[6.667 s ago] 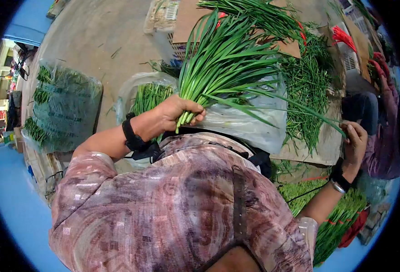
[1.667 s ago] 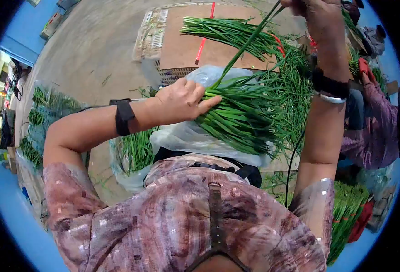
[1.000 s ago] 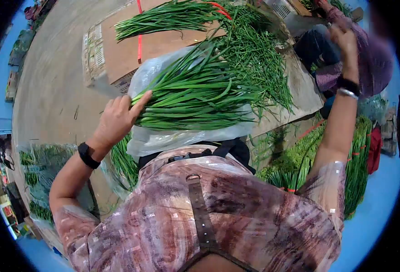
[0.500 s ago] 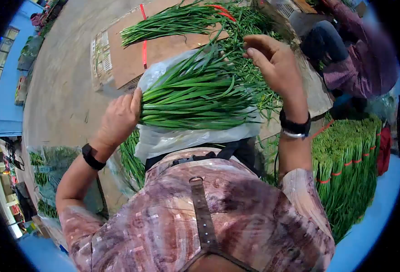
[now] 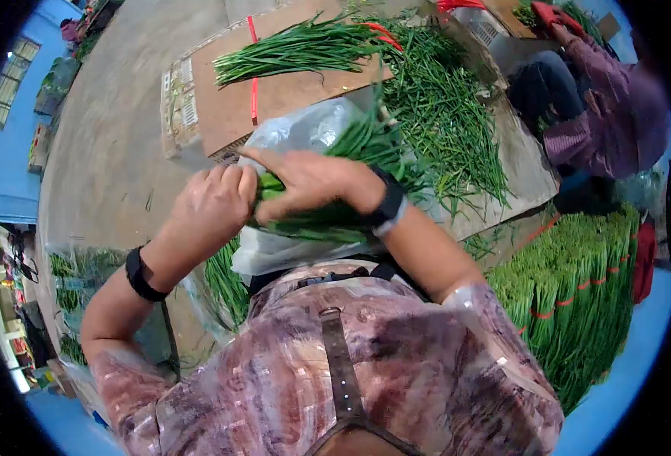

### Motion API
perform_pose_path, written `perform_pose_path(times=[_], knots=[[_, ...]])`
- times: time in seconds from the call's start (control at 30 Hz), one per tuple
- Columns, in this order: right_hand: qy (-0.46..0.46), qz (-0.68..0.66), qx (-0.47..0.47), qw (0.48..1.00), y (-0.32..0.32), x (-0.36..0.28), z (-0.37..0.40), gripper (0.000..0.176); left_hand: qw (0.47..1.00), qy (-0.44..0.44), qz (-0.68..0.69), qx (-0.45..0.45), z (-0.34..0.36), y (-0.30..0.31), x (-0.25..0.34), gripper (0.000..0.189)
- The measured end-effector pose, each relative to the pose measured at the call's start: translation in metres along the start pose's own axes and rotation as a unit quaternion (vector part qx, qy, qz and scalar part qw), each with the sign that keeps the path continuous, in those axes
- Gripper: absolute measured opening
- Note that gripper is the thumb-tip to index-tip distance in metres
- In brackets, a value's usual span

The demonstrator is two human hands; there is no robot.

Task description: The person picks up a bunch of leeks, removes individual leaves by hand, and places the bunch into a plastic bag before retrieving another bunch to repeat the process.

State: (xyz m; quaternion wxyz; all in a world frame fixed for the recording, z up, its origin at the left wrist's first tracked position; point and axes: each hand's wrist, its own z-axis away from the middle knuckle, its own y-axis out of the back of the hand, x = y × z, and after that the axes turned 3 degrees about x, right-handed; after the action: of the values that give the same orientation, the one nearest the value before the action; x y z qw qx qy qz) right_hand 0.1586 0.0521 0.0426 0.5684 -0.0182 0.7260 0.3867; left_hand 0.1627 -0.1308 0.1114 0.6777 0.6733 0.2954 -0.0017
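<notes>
The right hand (image 5: pixel 316 182), raised a moment ago, now lies across the chives (image 5: pixel 350 152), meeting the left hand (image 5: pixel 214 205) at the stems.

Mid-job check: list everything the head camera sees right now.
bunch: one, green, on the plastic, in both hands
plastic: one sheet, clear, over the lap
box: one, brown cardboard, ahead
bundle: one, green, on the box
loose greens: a pile, green, right of the box
tied bundles: a stack, count unclear, green with red bands, lower right
bagged greens: several, green, far left
co-worker: one, purple sleeve, upper right
left hand: grips the bunch's end
right hand: clasps the bunch
</notes>
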Motion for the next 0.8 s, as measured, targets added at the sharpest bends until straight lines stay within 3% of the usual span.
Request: perform_pose_path(times=[0.13, 0.2, 0.23, 0.3, 0.4, 0.47, 0.57, 0.63, 0.67, 0.7, 0.8], knots=[[0.052, 0.07, 0.093, 0.992, -0.011, -0.007, 0.034, 0.122, 0.999, 0.011, 0.032, 0.01, 0.006, -0.002, -0.006, 0.015], [0.023, 0.098, 0.089, 0.991, -0.012, -0.018, 0.041, 0.125, 0.999, -0.011, 0.039, 0.023, 0.003, -0.004, -0.011, 0.015], [0.07, 0.117, 0.158, 0.978, -0.021, -0.012, 0.042, 0.123, 0.999, -0.019, 0.034, 0.025, 0.0, -0.004, -0.013, 0.015], [0.033, 0.126, 0.177, 0.976, -0.029, -0.008, 0.038, 0.12, 0.998, -0.048, 0.029, 0.031, -0.008, -0.001, -0.017, 0.014], [-0.05, 0.14, 0.178, 0.973, -0.026, -0.003, 0.031, 0.112, 0.999, -0.017, 0.044, 0.005, -0.017, -0.009, -0.022, 0.023], [-0.109, 0.171, 0.158, 0.966, -0.004, -0.015, 0.024, 0.109, 0.996, -0.013, 0.059, 0.062, -0.029, -0.007, -0.035, 0.023], [-0.094, 0.277, 0.156, 0.943, 0.045, -0.033, 0.01, 0.092, 0.986, -0.001, 0.048, 0.158, -0.049, -0.012, -0.063, 0.026], [-0.05, 0.351, 0.199, 0.914, 0.076, -0.023, -0.011, 0.063, 0.964, 0.006, 0.044, 0.262, -0.065, -0.024, -0.088, 0.028], [0.055, 0.441, 0.227, 0.867, 0.096, -0.034, -0.026, 0.054, 0.969, 0.026, 0.042, 0.243, -0.072, -0.03, -0.101, 0.03], [0.006, 0.445, 0.193, 0.875, 0.112, -0.027, -0.041, 0.047, 0.962, 0.045, 0.054, 0.262, -0.081, -0.04, -0.116, 0.03], [0.012, 0.52, 0.155, 0.84, 0.152, -0.005, -0.098, 0.037, 0.937, 0.084, 0.056, 0.334, -0.104, -0.084, -0.162, 0.034]])
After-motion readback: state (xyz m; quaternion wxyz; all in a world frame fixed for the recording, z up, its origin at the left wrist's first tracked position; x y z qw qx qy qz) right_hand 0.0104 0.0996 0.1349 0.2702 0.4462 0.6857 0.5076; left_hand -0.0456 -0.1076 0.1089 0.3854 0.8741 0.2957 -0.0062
